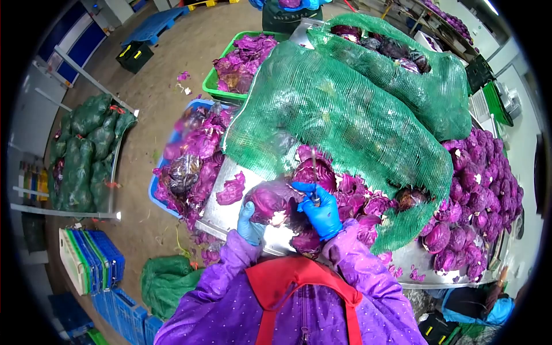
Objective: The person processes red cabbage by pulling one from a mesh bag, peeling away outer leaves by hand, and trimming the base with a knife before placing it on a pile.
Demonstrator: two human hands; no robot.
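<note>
My left hand [250, 225], in a light blue glove, is closed around the side of a red cabbage [268, 201] with a pale cut stem end. Close against the cabbage's right side is my right hand [319, 211], in a darker blue glove with its fingers curled. A small metal-looking tool [315, 200] shows between its thumb and fingers; most of it is hidden. Another red cabbage [314, 172] lies just beyond my hands, at the mouth of a green mesh sack [339, 109]. Loose purple leaves [362, 204] are scattered to the right.
A blue crate [154, 187] of leaves stands left of the metal table [229, 217], with a green crate [208, 86] behind it. Another mesh sack [443, 98] lies behind. Trimmed cabbages [477, 195] are heaped at right. Across the table stands another person [284, 17].
</note>
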